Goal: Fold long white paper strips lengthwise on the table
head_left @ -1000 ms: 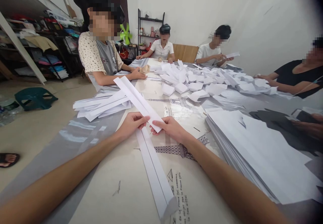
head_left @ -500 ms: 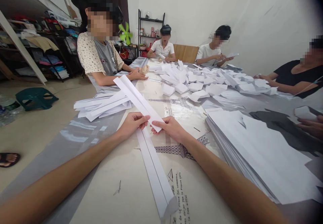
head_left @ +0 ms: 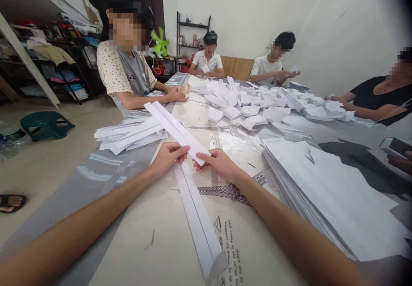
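Note:
A folded white paper strip [head_left: 177, 130] is held slantwise above the table, its far end pointing up and to the left. My left hand [head_left: 170, 157] pinches its left edge, thumb on top. At the near end, my right hand [head_left: 216, 161] grips the same strip between thumb and fingers. Below both hands lies a second paper strip [head_left: 198, 217] with a dark line along its length and a curled near end. Past my left hand rests a loose pile of folded paper strips [head_left: 128, 135].
A thick stack of white sheets [head_left: 322, 191] lies to the right. Many folded paper pieces [head_left: 251, 105] cover the far table. A person [head_left: 125, 71] at the left holds a tan roll [head_left: 184, 89]; several others sit around. A green stool [head_left: 47, 125] stands on the floor.
My hands and the held strip have barely moved. At the right edge, another person's hand has tilted a dark-faced object. The far people's papers have shifted slightly.

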The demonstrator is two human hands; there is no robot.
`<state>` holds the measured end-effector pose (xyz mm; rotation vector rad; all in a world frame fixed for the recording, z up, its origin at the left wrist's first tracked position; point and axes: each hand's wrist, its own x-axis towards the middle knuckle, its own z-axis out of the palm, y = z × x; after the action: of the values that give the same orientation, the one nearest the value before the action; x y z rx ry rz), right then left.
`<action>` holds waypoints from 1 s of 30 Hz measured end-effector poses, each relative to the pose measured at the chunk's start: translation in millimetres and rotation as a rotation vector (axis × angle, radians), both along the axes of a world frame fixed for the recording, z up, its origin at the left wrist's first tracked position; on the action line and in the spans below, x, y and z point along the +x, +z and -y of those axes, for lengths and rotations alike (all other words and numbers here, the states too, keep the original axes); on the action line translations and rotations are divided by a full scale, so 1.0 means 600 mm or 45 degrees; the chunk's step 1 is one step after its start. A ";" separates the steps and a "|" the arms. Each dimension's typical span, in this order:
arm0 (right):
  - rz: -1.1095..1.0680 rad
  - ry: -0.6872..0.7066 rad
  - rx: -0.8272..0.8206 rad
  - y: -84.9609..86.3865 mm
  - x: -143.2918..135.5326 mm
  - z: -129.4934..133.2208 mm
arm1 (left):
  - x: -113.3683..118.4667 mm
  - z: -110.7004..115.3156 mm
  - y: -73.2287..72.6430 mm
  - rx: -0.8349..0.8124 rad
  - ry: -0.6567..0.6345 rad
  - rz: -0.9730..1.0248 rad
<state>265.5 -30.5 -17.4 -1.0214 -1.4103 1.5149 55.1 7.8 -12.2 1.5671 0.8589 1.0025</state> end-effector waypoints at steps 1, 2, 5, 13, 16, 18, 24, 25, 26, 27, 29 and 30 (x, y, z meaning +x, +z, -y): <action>0.002 -0.007 0.002 -0.001 0.000 -0.001 | 0.000 0.000 0.001 -0.005 -0.002 0.009; 0.005 -0.011 0.006 -0.001 0.000 -0.001 | 0.001 0.001 0.001 -0.009 -0.003 0.015; 0.014 -0.019 0.017 -0.001 -0.001 -0.001 | 0.001 0.001 0.000 -0.016 -0.003 0.016; 0.049 -0.029 0.031 0.002 -0.003 0.003 | -0.003 -0.001 -0.005 0.029 -0.037 -0.100; 0.028 -0.026 0.027 0.000 -0.003 0.001 | -0.003 0.001 -0.004 0.052 0.008 -0.069; 0.043 -0.028 0.028 -0.001 -0.003 0.001 | -0.002 0.001 -0.005 0.046 0.040 -0.016; 0.127 0.002 0.100 0.004 -0.002 0.006 | -0.001 -0.004 -0.008 0.024 0.119 0.093; 0.136 0.010 0.110 0.004 -0.002 0.007 | -0.001 -0.004 -0.009 0.026 0.129 0.106; 0.136 0.014 0.115 0.005 -0.002 0.008 | -0.001 -0.005 -0.009 0.030 0.134 0.117; 0.126 0.016 0.115 0.005 -0.002 0.008 | -0.001 -0.005 -0.009 0.035 0.133 0.124; 0.103 0.011 0.113 0.003 -0.001 0.007 | -0.001 -0.004 -0.008 0.038 0.131 0.137; 0.098 0.004 0.113 0.002 -0.001 0.007 | 0.000 -0.004 -0.008 0.034 0.140 0.150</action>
<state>265.0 -34.5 -16.1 -1.0334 -1.5195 1.4151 54.9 10.5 -17.2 1.4806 0.8602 1.1774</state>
